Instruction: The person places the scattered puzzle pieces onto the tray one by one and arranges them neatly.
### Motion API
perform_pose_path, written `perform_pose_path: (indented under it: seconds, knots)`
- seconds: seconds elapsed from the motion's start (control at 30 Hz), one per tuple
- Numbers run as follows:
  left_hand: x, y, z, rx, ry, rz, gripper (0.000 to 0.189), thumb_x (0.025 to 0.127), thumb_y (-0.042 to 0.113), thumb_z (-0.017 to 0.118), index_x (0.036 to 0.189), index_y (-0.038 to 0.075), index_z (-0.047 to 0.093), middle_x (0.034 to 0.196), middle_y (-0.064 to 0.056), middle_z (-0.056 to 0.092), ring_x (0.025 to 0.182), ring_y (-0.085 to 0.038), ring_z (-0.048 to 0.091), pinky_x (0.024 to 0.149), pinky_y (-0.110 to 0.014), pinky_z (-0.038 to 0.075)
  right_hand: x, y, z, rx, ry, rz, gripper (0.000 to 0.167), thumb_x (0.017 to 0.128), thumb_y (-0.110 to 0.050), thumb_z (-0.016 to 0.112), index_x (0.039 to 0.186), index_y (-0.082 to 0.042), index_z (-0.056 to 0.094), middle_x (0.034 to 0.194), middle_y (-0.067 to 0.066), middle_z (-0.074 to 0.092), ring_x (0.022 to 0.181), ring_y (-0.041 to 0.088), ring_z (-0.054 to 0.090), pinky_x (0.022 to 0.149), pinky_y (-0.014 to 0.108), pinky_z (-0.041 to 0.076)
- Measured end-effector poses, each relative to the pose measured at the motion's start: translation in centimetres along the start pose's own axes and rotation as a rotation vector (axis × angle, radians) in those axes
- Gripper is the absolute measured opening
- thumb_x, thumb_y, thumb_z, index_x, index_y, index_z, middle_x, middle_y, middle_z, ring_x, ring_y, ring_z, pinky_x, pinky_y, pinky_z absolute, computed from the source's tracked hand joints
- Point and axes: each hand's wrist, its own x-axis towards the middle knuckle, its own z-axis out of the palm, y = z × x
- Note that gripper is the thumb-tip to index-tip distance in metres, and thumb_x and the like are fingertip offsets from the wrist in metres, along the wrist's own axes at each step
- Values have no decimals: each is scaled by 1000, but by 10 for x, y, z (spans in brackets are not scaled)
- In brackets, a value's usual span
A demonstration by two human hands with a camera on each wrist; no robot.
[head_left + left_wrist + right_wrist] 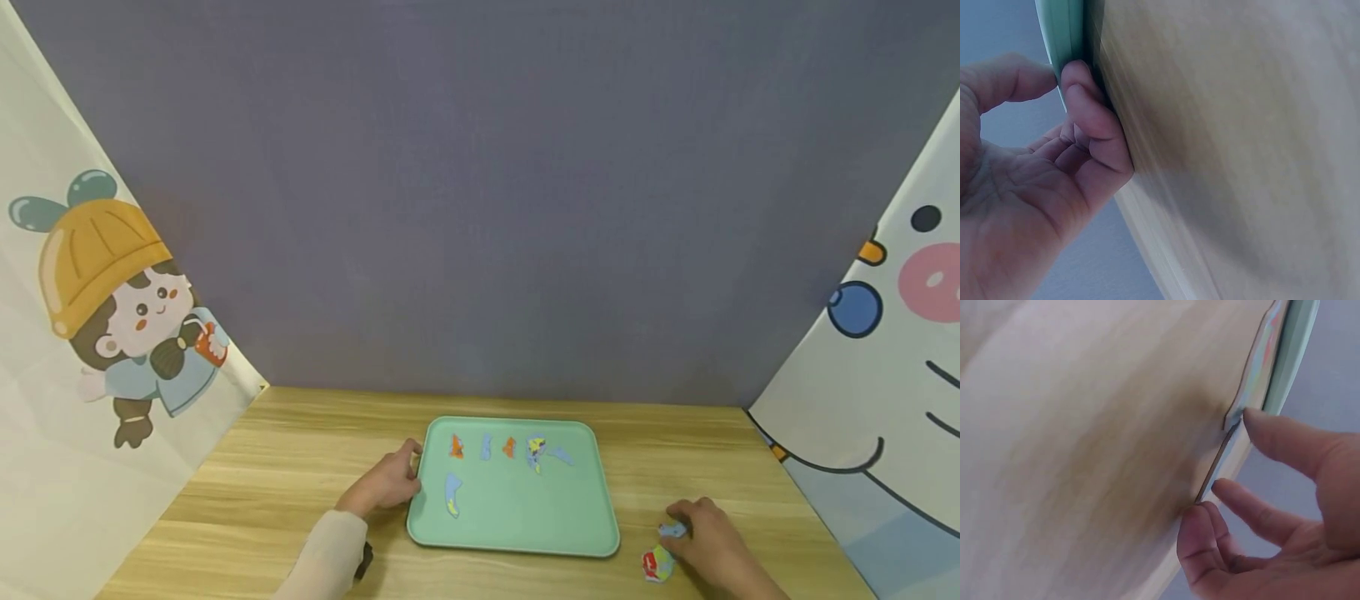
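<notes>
My left hand [390,479] is at the left edge of a light green tray [517,521]. In the left wrist view its thumb lies on the rim and its curled fingers press against the tray's side. On the wood to the right of the tray, my right hand [708,537] pinches a small light blue puzzle piece [672,530] between thumb and fingertips. A larger red, yellow and green puzzle piece [657,565] lies flat right beside it. In the right wrist view the thumb tip is where these two thin pieces [1221,456] meet.
Along the tray's far side lie orange pieces [457,447], blue pieces [486,447] and a yellow-purple piece [535,450]. A curved blue-yellow piece [453,495] sits near its left side. A grey panel [480,208] stands behind the wooden table [322,433], with printed cloths on both sides.
</notes>
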Motion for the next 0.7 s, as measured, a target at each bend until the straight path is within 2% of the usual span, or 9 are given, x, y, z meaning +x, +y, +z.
perform_pose_path:
  seconds: [0.27, 0.53, 0.7]
  knots:
    - [1, -1, 0, -12, -1, 4, 53, 82, 3, 58, 130, -1, 37, 81, -5, 58, 64, -17, 54, 55, -33, 45, 5, -2, -2, -8, -16, 51, 46, 75, -31, 77, 105, 2, 64, 90, 8, 55, 79, 18, 54, 76, 48, 48]
    - [0, 1, 0, -18, 2, 4, 53, 81, 3, 58, 129, -1, 37, 81, -5, 57, 64, -17, 54, 54, -33, 45, 8, -2, -3, -43, 1, 70, 48, 73, -31, 79, 99, 6, 64, 87, 10, 58, 79, 24, 57, 72, 47, 48]
    - [-2, 2, -1, -25, 0, -3, 53, 81, 3, 59, 130, 0, 37, 80, -5, 57, 65, -17, 54, 55, -33, 45, 9, -3, -2, -31, -8, 84, 45, 73, -27, 78, 101, 5, 64, 89, 10, 58, 85, 32, 59, 76, 51, 47]
